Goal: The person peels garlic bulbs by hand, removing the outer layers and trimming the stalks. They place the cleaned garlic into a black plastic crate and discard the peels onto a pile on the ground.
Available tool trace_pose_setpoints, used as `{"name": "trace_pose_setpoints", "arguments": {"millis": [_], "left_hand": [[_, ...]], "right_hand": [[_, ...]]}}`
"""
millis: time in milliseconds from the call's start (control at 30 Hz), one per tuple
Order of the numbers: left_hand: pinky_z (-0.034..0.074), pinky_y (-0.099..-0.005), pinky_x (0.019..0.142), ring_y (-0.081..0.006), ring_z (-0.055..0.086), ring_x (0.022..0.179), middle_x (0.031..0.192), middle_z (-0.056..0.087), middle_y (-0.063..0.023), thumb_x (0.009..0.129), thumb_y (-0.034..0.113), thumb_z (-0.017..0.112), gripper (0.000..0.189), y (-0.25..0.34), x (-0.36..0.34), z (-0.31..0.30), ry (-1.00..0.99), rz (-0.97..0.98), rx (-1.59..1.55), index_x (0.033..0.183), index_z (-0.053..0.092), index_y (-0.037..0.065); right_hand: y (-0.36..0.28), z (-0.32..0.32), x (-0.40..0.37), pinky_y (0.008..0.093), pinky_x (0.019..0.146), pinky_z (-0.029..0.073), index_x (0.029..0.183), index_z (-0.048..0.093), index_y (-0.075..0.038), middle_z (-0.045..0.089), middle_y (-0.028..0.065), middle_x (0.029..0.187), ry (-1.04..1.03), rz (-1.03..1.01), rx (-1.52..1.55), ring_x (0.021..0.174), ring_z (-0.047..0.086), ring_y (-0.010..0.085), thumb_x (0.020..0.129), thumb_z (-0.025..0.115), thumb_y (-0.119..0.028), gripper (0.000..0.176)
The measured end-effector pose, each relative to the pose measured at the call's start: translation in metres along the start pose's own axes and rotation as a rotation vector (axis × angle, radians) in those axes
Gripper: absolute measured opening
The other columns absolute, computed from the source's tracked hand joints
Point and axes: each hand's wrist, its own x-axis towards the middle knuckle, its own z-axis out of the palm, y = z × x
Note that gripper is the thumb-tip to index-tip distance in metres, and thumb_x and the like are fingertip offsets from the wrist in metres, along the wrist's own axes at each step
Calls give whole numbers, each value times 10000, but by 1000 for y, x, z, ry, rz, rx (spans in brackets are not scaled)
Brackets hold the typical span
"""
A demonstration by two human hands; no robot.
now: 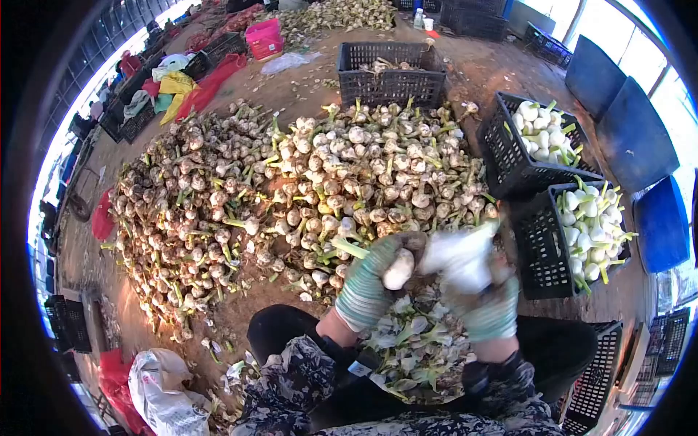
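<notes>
Far L we've got black crates (67, 322) cut by the dark round lens edge, w/ red mesh (120, 389) & a white sack (166, 398) low on the brown dirt-strewn floor (305, 87). Up top L: yellow cloth (174, 94), red netting (214, 80), a pink bucket (264, 40); bright glazing runs along both sides of the rm. A big garlic pile (196, 196) covers the floor from L to ctr, roots & stems on, w/ a black crate (392, 91) at its back edge. Ctr, in front of the pile, our L hand (371, 280), in a striped glove, is closed round a garlic bulb (398, 269); a green stem (350, 248) pokes out past the glove, can't tell if same plant. Pale leaf scraps (411, 338) lie below, between our knees. Our R hand (486, 301), also gloved, is badly blurred next to a white smear (462, 261); can't tell what that is, or if the fingers grip it. R side: two black crates of whiter bulbs (592, 229), then blue panels (662, 225). Crate bottoms & contents under the top layer are hidden; a lower R crate (592, 381) is partly behind our leg, stuff at far R edge too warped to make out.
</notes>
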Motion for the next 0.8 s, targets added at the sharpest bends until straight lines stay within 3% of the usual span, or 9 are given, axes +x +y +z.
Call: {"name": "trace_pose_setpoints", "arguments": {"millis": [100, 167, 200, 233, 300, 333, 400, 500, 800], "left_hand": [[457, -230, 570, -119, 552, 631, 755, 568, -25, 811, 562, 478, 653, 3, 5, -15, -50, 36, -52, 1069, 537, -35], [478, -231, 572, -126, 573, 636, 794, 591, -50, 767, 665, 411, 779, 10, 7, -7, 39, 1, 10, 1062, 542, -44], [489, -232, 573, -129, 584, 639, 813, 603, -63, 745, 716, 378, 843, 12, 10, -6, 82, -14, 41, 1059, 544, -48], [489, -232, 573, -129, 584, 639, 813, 603, -63, 745, 716, 378, 843, 11, 10, -5, 89, -22, 36, 1059, 544, -48], [487, -219, 557, -128, 587, 629, 894, 616, -94, 760, 709, 361, 832, 8, 9, -5, 128, 38, 115, 1071, 538, -43], [484, -214, 646, -132, 592, 768, 1073, 578, -119, 821, 541, 490, 654, -2, 8, -12, 251, 28, 61, 1141, 498, -29], [472, -215, 667, -129, 584, 801, 1078, 574, -112, 840, 459, 514, 578, -12, 17, -14, 175, 192, 171, 1144, 497, -32], [436, -210, 684, -94, 551, 831, 1041, 571, -87, 884, 297, 519, 430, -18, 15, -17, 68, 472, 524, 1161, 488, -30], [423, -218, 549, -103, 513, 641, 865, 566, -66, 903, 337, 452, 437, -22, 20, -25, 68, 403, 317, 1180, 493, 2]], "right_hand": [[-28, -42, 15, 267, 735, 515, 1113, 509, -11, 600, 114, 1005, 287, -244, -239, 847, 611, 216, 765, 600, -181, 398], [-34, -94, 14, 338, 773, 490, 1046, 579, -73, 579, 75, 1076, 86, 114, -1914, 897, 586, 279, 721, 620, -150, 336], [-24, -93, 15, 338, 788, 474, 984, 626, -98, 576, 88, 1062, -80, 498, -2198, 912, 566, 326, 729, 615, -149, 261], [-14, -97, 3, 328, 803, 460, 954, 648, -98, 574, 99, 1067, -267, 205, -2602, 956, 553, 320, 734, 613, -157, 231], [-12, -107, 4, 307, 815, 451, 1051, 598, -70, 569, 110, 1078, -196, -181, -2186, 979, 547, 259, 739, 628, -196, 337], [-10, -92, 6, 307, 815, 451, 1051, 598, -70, 569, 110, 1078, -201, -179, -2186, 979, 547, 259, 739, 628, -196, 337], [1, -52, 11, 266, 849, 426, 1097, 530, -19, 578, 114, 1039, 37, -22, -1422, 943, 559, 196, 737, 682, -174, 420], [8, -21, 17, 238, 810, 428, 1139, 459, 44, 575, 107, 1044, 33, 184, -1123, 926, 551, 144, 764, 672, -196, 494], [1, -23, 22, 280, 675, 485, 1082, 547, 14, 632, 83, 922, 85, 30, -1192, 791, 598, 134, 801, 618, -154, 335]]}}
